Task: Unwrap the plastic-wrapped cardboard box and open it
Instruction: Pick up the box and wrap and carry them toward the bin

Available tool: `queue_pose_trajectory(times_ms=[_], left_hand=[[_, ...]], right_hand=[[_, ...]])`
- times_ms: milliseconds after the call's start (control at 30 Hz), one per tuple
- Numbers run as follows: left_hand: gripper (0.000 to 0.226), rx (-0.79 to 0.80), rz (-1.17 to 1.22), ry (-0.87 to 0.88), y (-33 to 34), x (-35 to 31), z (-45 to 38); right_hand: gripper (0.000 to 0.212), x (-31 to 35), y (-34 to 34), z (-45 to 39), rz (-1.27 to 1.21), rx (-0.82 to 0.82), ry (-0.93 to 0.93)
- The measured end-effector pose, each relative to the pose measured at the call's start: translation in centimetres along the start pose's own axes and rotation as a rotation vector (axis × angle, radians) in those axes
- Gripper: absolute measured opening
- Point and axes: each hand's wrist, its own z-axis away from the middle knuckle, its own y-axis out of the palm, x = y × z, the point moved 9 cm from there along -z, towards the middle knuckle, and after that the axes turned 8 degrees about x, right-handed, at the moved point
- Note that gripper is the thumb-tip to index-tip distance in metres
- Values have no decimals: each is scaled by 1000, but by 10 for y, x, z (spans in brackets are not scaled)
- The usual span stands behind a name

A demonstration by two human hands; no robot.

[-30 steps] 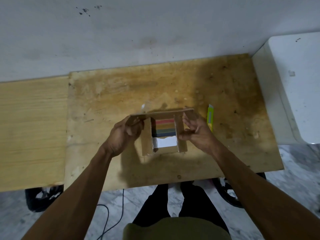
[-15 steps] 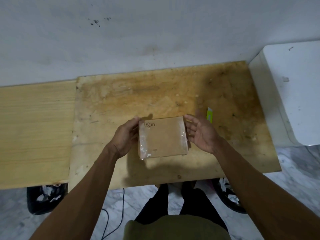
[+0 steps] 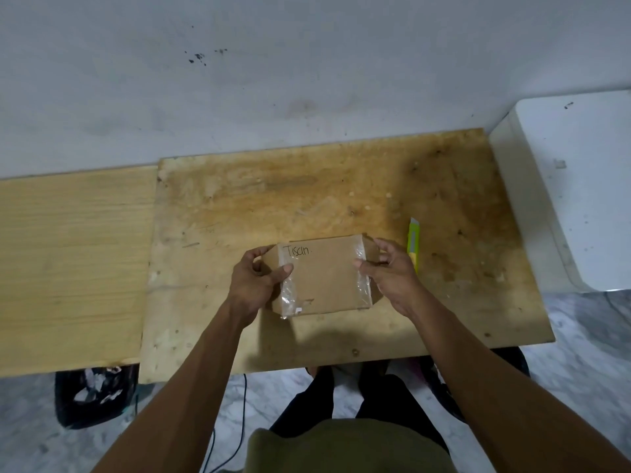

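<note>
A small brown cardboard box [image 3: 322, 276] lies on the stained plywood board [image 3: 341, 192], its top flap shut, with handwriting near its far left corner. Clear plastic tape [image 3: 287, 295] runs down its left and right edges. Side flaps stick out at both ends. My left hand [image 3: 259, 281] grips the left flap, thumb on the box top. The right flap is pinched by my right hand [image 3: 389, 271], thumb on the taped edge.
A yellow-green utility knife [image 3: 413, 242] lies on the board just right of my right hand. A lighter wooden panel [image 3: 71, 261] adjoins on the left. A white appliance [image 3: 577, 186] stands at the right. Black bags and a cable sit on the floor below.
One second ago the box was open, showing coloured contents. The top flap came down, and my hands have since shifted from its sides onto the end flaps.
</note>
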Motion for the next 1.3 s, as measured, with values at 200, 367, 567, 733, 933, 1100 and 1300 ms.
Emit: queue_pose_trajectory(times_ms=[200,367,567,733,933,1100,1300], left_hand=[[59,-48,13,-83,0,14,1],[56,-104,-118,-33,0,7,-4],[56,-112,-541,63,5,-11,-7],[66,-59,-730,85,3,-14,-10],[78,35,-867,130,12,-23,-17],[60,97,-889,115,21,-25,-23],[71,142,-910,76,29,-18,-21]], right_hand=[[40,3,-9,3,70,-76,-45],[35,1,-7,-3,251,-128,-86],[59,10,-4,-6,488,-121,-155],[58,5,-6,-2,594,-125,-101],[80,19,-1,2,712,-70,-157],[78,33,17,-7,909,117,-232],[64,35,22,-7,959,123,-236]])
